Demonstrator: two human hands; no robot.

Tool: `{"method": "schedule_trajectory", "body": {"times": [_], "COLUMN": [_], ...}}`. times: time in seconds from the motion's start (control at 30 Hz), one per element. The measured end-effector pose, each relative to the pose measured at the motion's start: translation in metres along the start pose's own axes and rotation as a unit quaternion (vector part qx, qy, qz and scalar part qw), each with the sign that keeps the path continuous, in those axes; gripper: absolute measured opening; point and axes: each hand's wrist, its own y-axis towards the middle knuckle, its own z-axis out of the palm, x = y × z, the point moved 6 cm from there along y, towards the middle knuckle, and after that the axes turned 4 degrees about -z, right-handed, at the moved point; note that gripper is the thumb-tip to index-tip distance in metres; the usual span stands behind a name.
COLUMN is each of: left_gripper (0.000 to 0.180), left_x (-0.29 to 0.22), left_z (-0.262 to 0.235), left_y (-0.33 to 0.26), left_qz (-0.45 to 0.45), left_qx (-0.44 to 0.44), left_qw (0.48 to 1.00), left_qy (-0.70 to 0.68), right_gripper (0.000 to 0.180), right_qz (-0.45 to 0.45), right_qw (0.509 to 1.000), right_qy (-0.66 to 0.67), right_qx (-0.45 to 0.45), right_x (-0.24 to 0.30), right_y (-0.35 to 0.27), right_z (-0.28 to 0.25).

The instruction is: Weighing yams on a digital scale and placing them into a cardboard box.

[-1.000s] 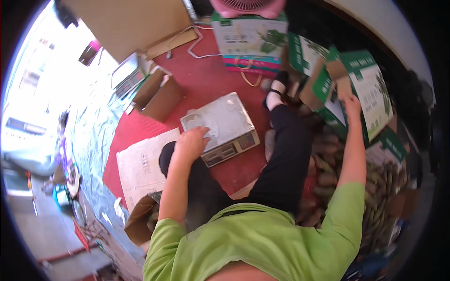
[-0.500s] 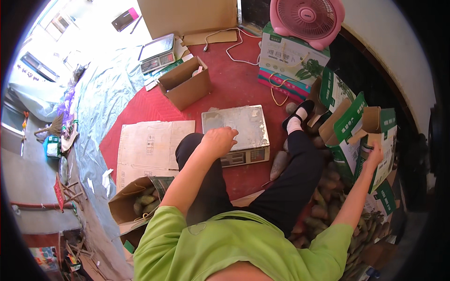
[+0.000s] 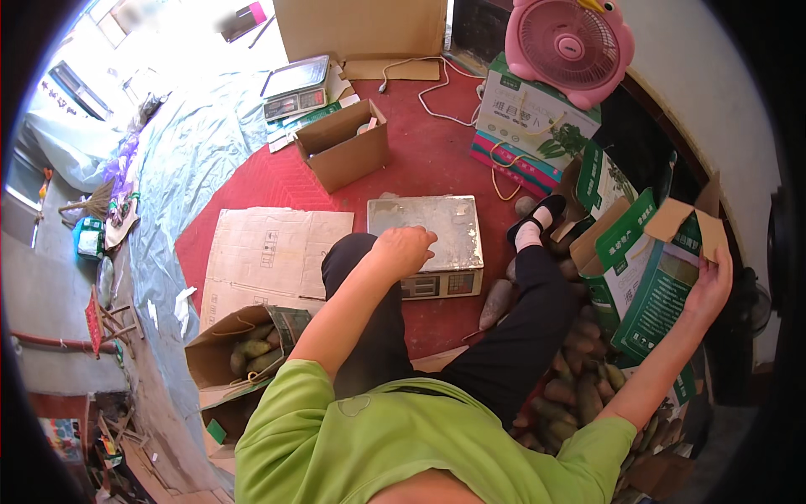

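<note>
My right hand [image 3: 712, 284] grips a cardboard flap at the top of a green-and-white carton [image 3: 656, 294] on the right; the flaps stand up. My left hand [image 3: 405, 250] hangs over my left knee, fingers loosely bent and nothing visible in them. It lies over the near left part of a flat-topped weighing scale [image 3: 424, 218] with a worn metal plate. Beside the held carton stands another green-and-white carton [image 3: 606, 256], its flaps raised. Long greenish and brownish root vegetables [image 3: 558, 412] are heaped beside my right leg.
At my left stands an opened carton [image 3: 210, 357] with similar vegetables inside. Flattened cardboard [image 3: 273, 256] lies on the red floor covering. Farther off are a brown box [image 3: 348, 151], a second scale [image 3: 295, 84] and a pink fan [image 3: 571, 49] on a stacked carton [image 3: 533, 113].
My right hand has moved outward to the right, and the carton's flaps have swung up and spread. My left hand stays over the knee. The view has shifted slightly.
</note>
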Motion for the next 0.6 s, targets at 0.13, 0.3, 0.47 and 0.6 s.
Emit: {"method": "schedule_trajectory", "body": {"times": [0.13,0.3,0.47,0.6], "left_gripper": [0.03,0.031,0.029,0.03], "left_x": [0.001,-0.003,0.006,0.007], "left_z": [-0.001,-0.01,-0.011,-0.017], "left_y": [-0.001,-0.002,-0.007,-0.012], "left_qz": [-0.003,-0.003,-0.001,-0.012], "left_qx": [0.003,-0.014,-0.053,-0.047], "left_qw": [1.0,0.999,0.997,0.998], "left_qy": [-0.006,-0.029,-0.051,-0.049], "right_gripper": [0.029,0.033,0.037,0.034], "right_qz": [0.028,0.044,0.167,0.242], "right_qw": [0.985,0.962,0.91,0.841], "right_qy": [0.121,0.194,0.305,0.399], "right_qx": [0.118,0.185,0.225,0.273], "right_x": [0.021,0.024,-0.035,-0.089], "right_y": [-0.019,-0.047,-0.079,-0.105], "right_z": [0.07,0.157,0.234,0.262]}}
